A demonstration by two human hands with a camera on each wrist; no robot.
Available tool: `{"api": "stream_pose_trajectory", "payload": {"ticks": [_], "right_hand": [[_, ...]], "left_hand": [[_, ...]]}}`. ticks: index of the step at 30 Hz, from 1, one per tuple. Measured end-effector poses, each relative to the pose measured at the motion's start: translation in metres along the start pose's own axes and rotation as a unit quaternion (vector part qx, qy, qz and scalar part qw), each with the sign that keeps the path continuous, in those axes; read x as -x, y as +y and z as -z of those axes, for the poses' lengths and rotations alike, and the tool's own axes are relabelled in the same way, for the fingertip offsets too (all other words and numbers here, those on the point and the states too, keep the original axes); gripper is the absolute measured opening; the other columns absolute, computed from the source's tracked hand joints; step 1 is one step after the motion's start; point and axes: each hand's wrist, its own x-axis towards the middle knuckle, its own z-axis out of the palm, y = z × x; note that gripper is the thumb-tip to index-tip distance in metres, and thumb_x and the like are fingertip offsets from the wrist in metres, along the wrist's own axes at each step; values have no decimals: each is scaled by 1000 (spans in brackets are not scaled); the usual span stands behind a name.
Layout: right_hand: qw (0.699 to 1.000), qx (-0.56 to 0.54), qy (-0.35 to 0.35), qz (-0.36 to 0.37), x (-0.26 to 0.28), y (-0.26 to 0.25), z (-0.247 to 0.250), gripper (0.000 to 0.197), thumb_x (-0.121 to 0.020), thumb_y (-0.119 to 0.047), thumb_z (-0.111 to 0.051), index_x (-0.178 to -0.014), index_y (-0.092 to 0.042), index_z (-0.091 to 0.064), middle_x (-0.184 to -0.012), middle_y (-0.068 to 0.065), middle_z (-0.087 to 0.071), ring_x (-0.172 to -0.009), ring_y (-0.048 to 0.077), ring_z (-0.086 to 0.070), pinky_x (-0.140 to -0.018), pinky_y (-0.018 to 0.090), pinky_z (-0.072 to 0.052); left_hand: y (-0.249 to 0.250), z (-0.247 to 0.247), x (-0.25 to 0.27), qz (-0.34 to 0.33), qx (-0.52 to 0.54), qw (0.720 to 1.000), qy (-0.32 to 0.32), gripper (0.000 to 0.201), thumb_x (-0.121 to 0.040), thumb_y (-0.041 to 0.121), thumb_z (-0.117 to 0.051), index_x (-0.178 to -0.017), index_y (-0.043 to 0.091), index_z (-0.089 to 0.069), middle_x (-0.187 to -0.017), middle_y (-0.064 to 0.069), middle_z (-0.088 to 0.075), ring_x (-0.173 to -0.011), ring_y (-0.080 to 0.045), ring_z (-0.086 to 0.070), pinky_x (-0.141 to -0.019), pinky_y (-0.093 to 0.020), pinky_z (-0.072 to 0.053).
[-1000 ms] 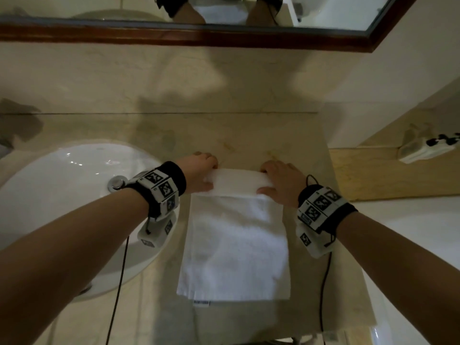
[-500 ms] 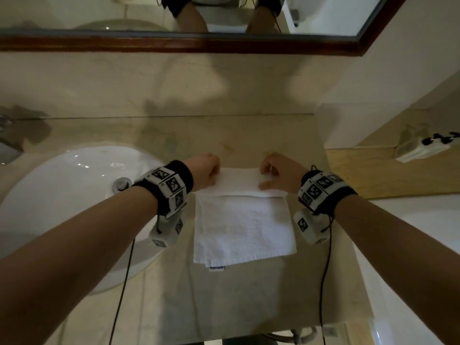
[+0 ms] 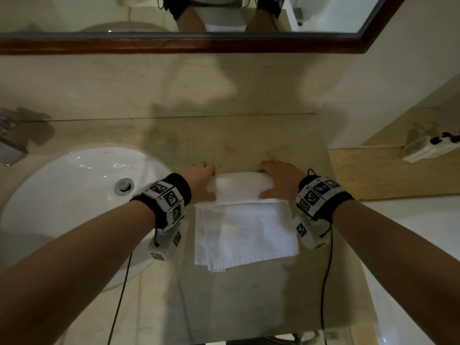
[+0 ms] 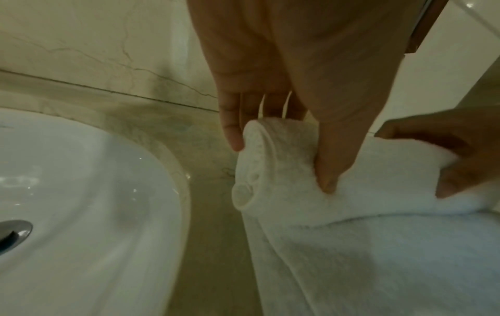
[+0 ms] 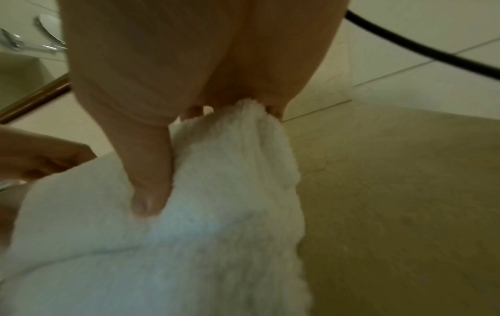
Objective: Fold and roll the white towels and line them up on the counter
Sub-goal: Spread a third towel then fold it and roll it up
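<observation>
At the far left edge of the head view a metal tap point(image 3: 11, 150) is cut off by the frame, so only its blurred end shows. Beside it a white basin point(image 3: 74, 195) is sunk into the marble desk point(image 3: 249, 302); it holds nothing but its metal drain plug point(image 3: 124, 186), and its near rim is hidden behind the left forearm.

Just right of the basin the left hand point(image 3: 200, 181) grasps the left end of the white towel point(image 3: 245, 232). The left wrist view shows the thumb pressed into the near side of the roll and the fingers point(image 4: 230, 126) reaching over the far side, with the spiral of layers visible at the open end. The towel lies on the desk between the two wrists: its far part is wound into a roll point(image 3: 239, 186) lying crosswise, and its near part is still flat and folded, with layered edges showing at the near left corner.

The right hand point(image 3: 280, 180) grasps the right end of the roll in the same way, thumb on the near side; its fingers are mostly hidden behind the cloth in the right wrist view, which is soft and blurred.

Above, a wood-framed mirror point(image 3: 224, 43) shows only a cropped reflection of both forearms. At the far right a white object point(image 3: 428, 148) with dark knobs lies on a lower ledge, too small to identify.
</observation>
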Motion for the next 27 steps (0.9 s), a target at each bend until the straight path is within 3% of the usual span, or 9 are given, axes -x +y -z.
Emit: {"api": "stream_pose_trajectory", "payload": {"ticks": [4, 7, 9, 12, 14, 18, 22, 24, 27], "right_hand": [[986, 118, 110, 44, 5, -3, -4, 56, -70, -52, -70, -111, -19, -50, -113, 4, -49, -103, 26, -47, -89, 38, -35], [983, 127, 118, 64, 13, -4, -24, 54, -63, -46, -76, -103, -17, -55, -103, 10, -55, -90, 33, -54, -77, 42, -41], [985, 118, 112, 65, 18, -1, -28, 57, -57, -53, -75, -96, -22, -48, -98, 8, -55, -83, 30, -54, -72, 40, -43], [993, 70, 76, 63, 22, -3, -15, 47, -72, -59, -58, -94, -19, -50, -104, 4, -50, -90, 25, -46, -82, 38, -42], [997, 23, 25, 68, 21, -1, -3, 31, -82, -44, -62, -95, -16, -55, -108, 4, -48, -96, 23, -44, -90, 34, -38], [993, -96, -68, 13, 14, 8, 25, 15, -81, -35, -67, -94, -27, -65, -108, -4, -56, -101, 17, -53, -91, 28, -41], [995, -67, -71, -25, 2, 7, 26, 32, -74, -32, -75, -102, -24, -60, -100, -6, -53, -96, 18, -51, -85, 30, -44], [995, -14, -90, -31, -2, 4, 20, 53, -70, -37, -78, -116, -26, -53, -109, -3, -49, -102, 20, -48, -89, 35, -44], [989, 11, -144, -10, -2, 3, 12, 64, -73, -37, -76, -128, -19, -48, -124, 3, -49, -114, 24, -47, -98, 35, -39]], "left_hand": [[11, -14, 2, -29, -95, 992, 77, 57, -80, 37, -61, -125, 12, -39, -128, -7, -42, -112, -27, -46, -84, -36, -42], [19, -27, 7, -68, -170, 980, 84, 55, -86, 37, -54, -131, 9, -37, -136, -8, -39, -120, -27, -43, -92, -35, -37], [20, -27, 10, -94, -176, 977, 79, 59, -88, 49, -50, -130, 9, -38, -135, -7, -40, -120, -26, -43, -94, -34, -37], [19, -20, 15, -129, -130, 982, 52, 51, -93, 51, -39, -120, 8, -48, -123, -7, -47, -114, -25, -47, -92, -34, -41], [16, -14, 16, -122, -55, 991, 23, 38, -97, 36, -38, -110, 5, -56, -115, -9, -52, -109, -28, -52, -90, -36, -44], [8, -2, 11, -41, 65, 996, -43, 19, -90, 27, -56, -101, 13, -63, -110, -3, -60, -100, -24, -58, -87, -33, -48], [8, -3, 3, 40, 117, 991, -48, 43, -76, 33, -73, -112, 18, -54, -112, 0, -56, -100, -22, -55, -87, -32, -47], [12, -6, -2, 36, 51, 995, -72, 59, -73, 43, -73, -122, 21, -51, -120, 1, -51, -109, -24, -51, -94, -37, -46], [24, -12, -3, 2, -6, 993, -120, 53, -75, 43, -69, -120, 20, -54, -120, -2, -56, -107, -24, -55, -95, -40, -48]]}}
